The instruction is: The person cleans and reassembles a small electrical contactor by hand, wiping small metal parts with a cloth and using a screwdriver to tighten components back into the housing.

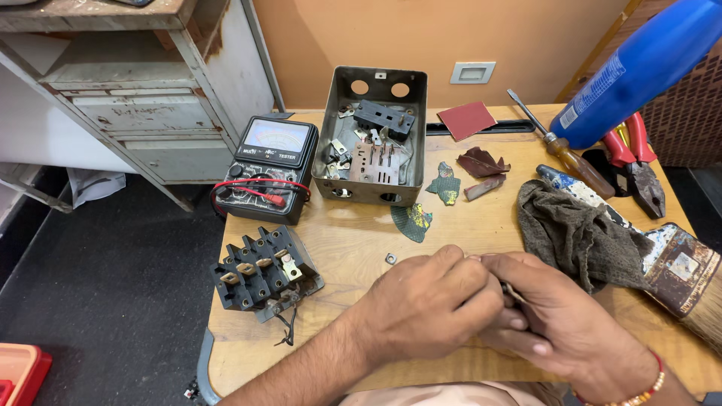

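At the far left of the wooden table (353, 248) sits one black terminal block (263, 272) with brass contacts, short wires trailing from its underside toward the table's edge. Behind it stands one black analogue multimeter (269, 167), its red lead looped across the front. Next comes one open grey metal box (372, 135), tilted up on its back wall, with a black switch part and several loose brass pieces lying inside; their number cannot be counted. One small square nut (390, 259) lies on the bare wood just up and to the left of the person's left hand (429, 304), and is nearer to that hand than to the other.

The left hand is closed, its fingertips curled inward against those of the right hand (560, 319), which is also closed. Between the two sets of fingers a small metal part (511, 290) shows only as a sliver, so its shape and long axis cannot be told; it lies at the meeting point of both hands, pinched from each side.

Further right, three scraps of sandpaper (467, 120) lie behind the hands, then one brown rag (575, 233) draped over one wide paintbrush (681, 267). At the far right are one wooden-handled screwdriver (560, 146), one pair of red-handled pliers (638, 162) and one blue canister (639, 71).
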